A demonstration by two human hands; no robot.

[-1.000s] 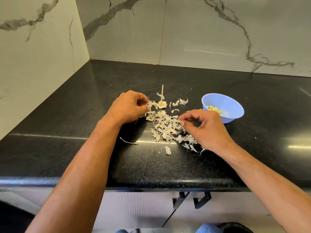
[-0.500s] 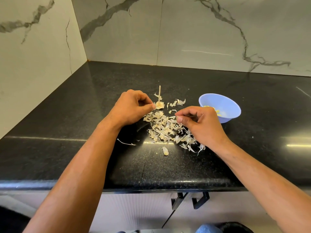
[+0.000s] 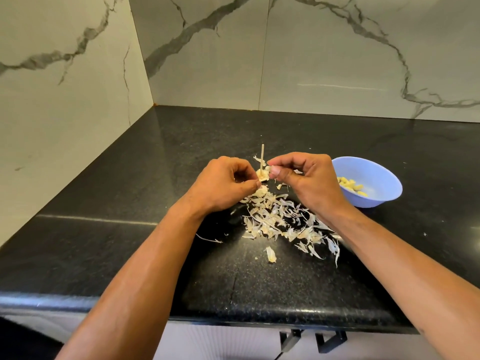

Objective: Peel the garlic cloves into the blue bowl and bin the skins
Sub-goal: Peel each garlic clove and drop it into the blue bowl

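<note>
No readable writing that we see. Black table (image 3: 130, 255) edge nearest, cabinet handles (image 3: 311, 340) below cut off. Skins (image 3: 283, 222) heaped mid-table. Left hand (image 3: 223, 185) pinches garlic scrap, half hidden. Right hand (image 3: 306, 178) pinches small piece; skin or clove, we can't tell. Stem (image 3: 262, 158) upright behind hands. Blue bowl (image 3: 371, 196) right, peeled cloves (image 3: 350, 185) inside.

A black speckled countertop (image 3: 130, 255) meets grey-veined marble walls (image 3: 324, 61); black cabinet handles (image 3: 311, 340) hang below.

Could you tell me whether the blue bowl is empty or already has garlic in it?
Not empty: the blue bowl stands upright on the counter, with peeled cloves lying inside it.
</note>
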